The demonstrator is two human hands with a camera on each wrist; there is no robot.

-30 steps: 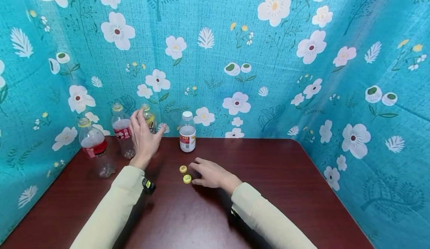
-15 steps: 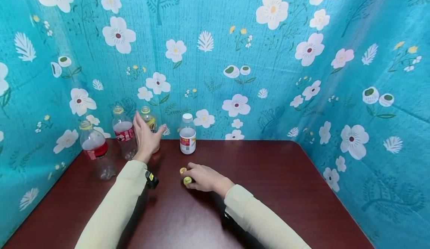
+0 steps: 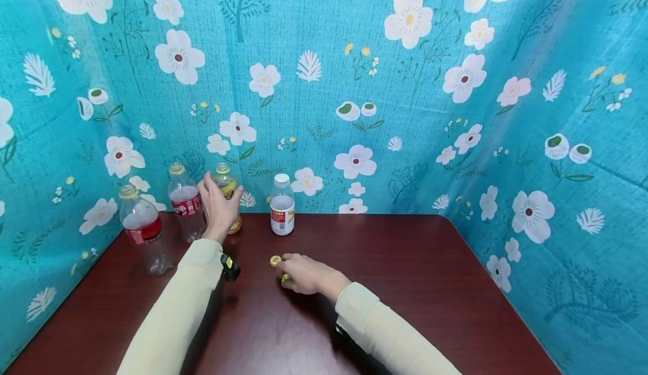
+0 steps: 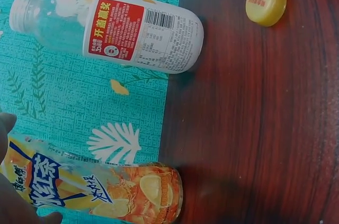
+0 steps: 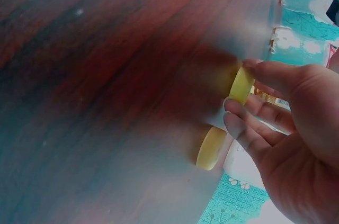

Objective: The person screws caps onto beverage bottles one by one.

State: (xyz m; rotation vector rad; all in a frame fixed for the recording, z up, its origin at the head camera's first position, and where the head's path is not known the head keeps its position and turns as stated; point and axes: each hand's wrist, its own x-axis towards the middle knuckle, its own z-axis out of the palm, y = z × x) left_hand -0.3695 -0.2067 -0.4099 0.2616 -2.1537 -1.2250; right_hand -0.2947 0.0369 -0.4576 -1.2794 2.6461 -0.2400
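My left hand [image 3: 219,209] is around the upper part of an iced tea bottle [image 3: 225,186], thumb along its right side and fingers on its left. The left wrist view shows the yellow-and-orange label of that iced tea bottle [image 4: 116,192], the hand overlapping it at the left edge. My right hand [image 3: 309,275] pinches a yellow-green bottle cap [image 5: 242,84] between thumb and fingers, low over the table. Beside it lies a second, yellow bottle cap [image 3: 275,261], flat on the table; the right wrist view shows this yellow cap [image 5: 211,148] just below the fingertips.
Two clear bottles with red labels [image 3: 144,231] [image 3: 187,203] stand at the left of the dark red table [image 3: 405,285]. A white-capped bottle [image 3: 282,206] stands behind the caps. A blue flowered cloth [image 3: 314,111] hangs along the back and sides.
My left hand has come down and narrowed around the iced tea bottle, which has shifted slightly right. The right hand's fingers have closed on the nearer cap.
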